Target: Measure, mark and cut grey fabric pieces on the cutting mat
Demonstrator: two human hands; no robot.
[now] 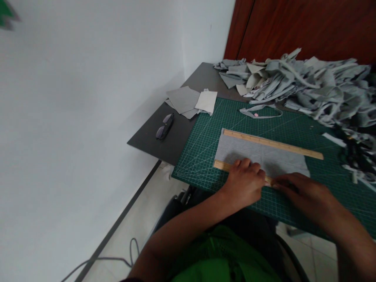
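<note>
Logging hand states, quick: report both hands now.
Left hand: fingers curled, holding down the near ruler.
Right hand: fingertips at the same ruler; whether they grip anything cannot be told.

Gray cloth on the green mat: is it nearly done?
Looks done: the gray cloth lies flat, far ruler along its far edge. In hand: the left hand presses the near ruler, right hand beside. Left, maybe: the cloth pile behind, though I can't tell if it's waiting.

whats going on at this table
A person has both hands at a wooden ruler on grey cloth: the left hand presses on the near ruler, and the right hand is at its other end. A second ruler lies across the far side of the cloth, all on a green cutting mat.
</note>
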